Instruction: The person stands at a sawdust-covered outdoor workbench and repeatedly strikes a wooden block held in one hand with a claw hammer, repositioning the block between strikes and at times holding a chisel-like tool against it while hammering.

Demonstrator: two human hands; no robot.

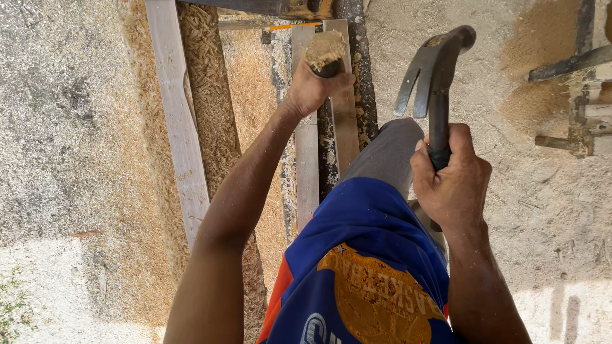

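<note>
Steel tool: a claw hammer with a dark head, raised over the sandy ground, claws pointing down and left.
Right hand: fist wrapped tightly round the hammer's black grip.
Left hand: fingers curled closed round a chisel handle, its frayed wooden top showing above the fist.
Work: the chisel stands over a narrow wooden board lying just beside a dark metal bar.
Surroundings: sawdust heaped beside a pale plank; blue shirt below.
</note>
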